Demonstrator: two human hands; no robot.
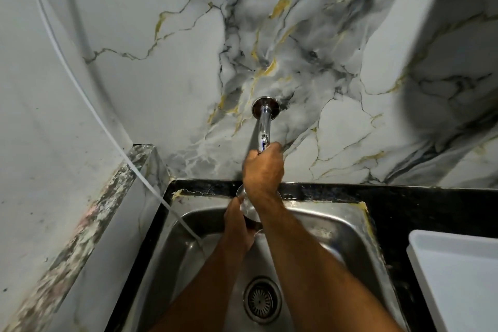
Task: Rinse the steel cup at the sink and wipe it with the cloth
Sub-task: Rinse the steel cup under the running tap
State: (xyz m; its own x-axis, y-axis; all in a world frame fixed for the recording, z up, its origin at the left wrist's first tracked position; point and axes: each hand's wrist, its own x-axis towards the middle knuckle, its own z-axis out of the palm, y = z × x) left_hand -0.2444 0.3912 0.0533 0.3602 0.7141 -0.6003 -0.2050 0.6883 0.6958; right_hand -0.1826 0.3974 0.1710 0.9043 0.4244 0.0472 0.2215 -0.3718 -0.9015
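My left hand (238,226) holds the steel cup (249,209) over the back of the steel sink (342,226), under the tap. The cup is mostly hidden behind my right wrist; only part of its shiny wall and rim shows. My right hand (264,170) is raised above the cup and closed around the end of the chrome wall tap (262,121). No cloth is in view. Whether water runs I cannot tell.
A round drain strainer (262,300) sits in the sink floor. A thin white hose (151,183) runs from the upper left down into the sink. A white tray (458,277) lies on the black counter (420,213) at right. Marble-patterned wall behind.
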